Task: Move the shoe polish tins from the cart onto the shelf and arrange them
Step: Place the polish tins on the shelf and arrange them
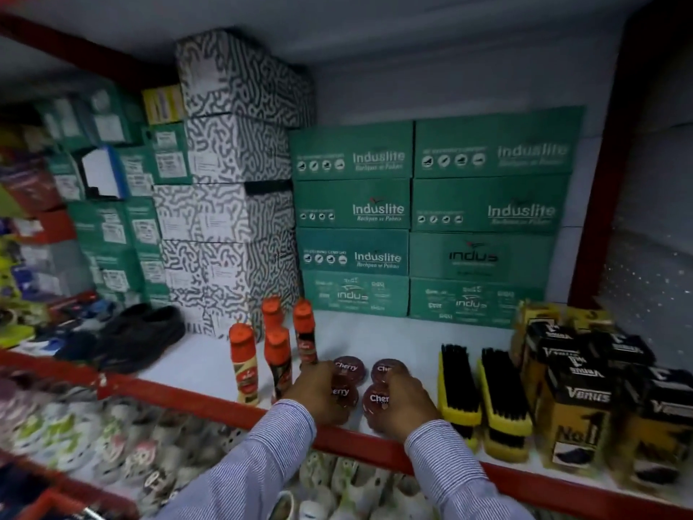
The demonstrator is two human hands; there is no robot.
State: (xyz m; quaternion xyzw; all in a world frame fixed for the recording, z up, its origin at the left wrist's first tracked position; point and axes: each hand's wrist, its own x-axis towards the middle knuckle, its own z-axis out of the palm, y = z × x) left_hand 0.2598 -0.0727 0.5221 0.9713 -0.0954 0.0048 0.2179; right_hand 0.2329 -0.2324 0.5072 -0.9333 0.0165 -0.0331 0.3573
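1. My left hand (pixel 318 388) is curled over the front-left polish tin (pixel 342 394) on the shelf (pixel 210 364), fingers wrapped around its edge.
2. My right hand (pixel 407 401) is closed on the front-right tin (pixel 377 399), thumb across its lid.
3. Two more tins sit just behind, the back-left tin (pixel 348 367) and the back-right tin (pixel 388 369), so the four make a tight square near the shelf's red front edge.
4. To the left, four orange-capped bottles (pixel 277 354) stand upright, close to my left hand.
5. To the right, two yellow-backed brushes (pixel 483 395) lie beside the tins, then black and yellow boxes (pixel 577 399).
6. Green shoe boxes (pixel 427 215) are stacked against the back wall.
7. My hands cover much of the front tins; their labels are partly hidden, and the picture is blurry at the edges.
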